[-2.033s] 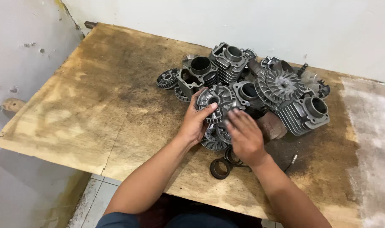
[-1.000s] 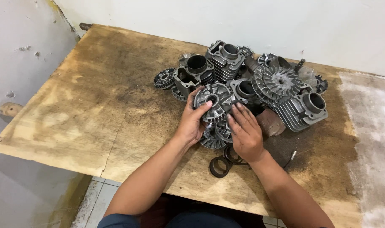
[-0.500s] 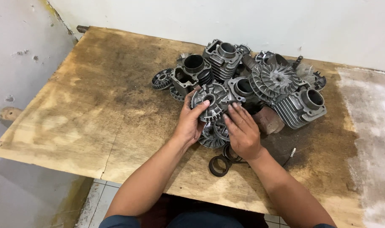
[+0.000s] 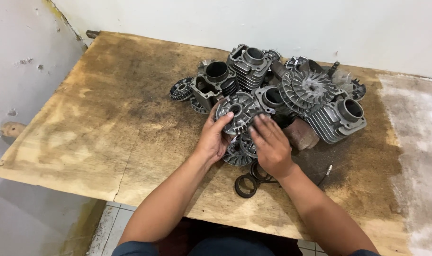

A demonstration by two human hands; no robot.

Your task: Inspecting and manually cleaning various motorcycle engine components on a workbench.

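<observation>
A pile of grey metal engine parts sits on a stained plywood table [image 4: 107,123]. My left hand [image 4: 213,137] grips a round ribbed metal disc [image 4: 238,110], tilted up at the near side of the pile. My right hand [image 4: 271,147] rests fingers-down against the disc's right edge and on smaller round parts [image 4: 238,150] beneath it. Finned cylinders [image 4: 249,66] stand behind, and a large finned fan wheel [image 4: 308,90] lies to the right.
Another finned cylinder [image 4: 340,118] lies at the pile's right. Dark rings [image 4: 246,185] lie near the table's front edge by my right wrist. A small ribbed disc [image 4: 181,89] sits at the pile's left. A white wall [image 4: 272,23] runs behind the table.
Both hands have stayed on the ribbed disc, lifting and tilting it slightly. My right fingers have shifted along its right edge.
</observation>
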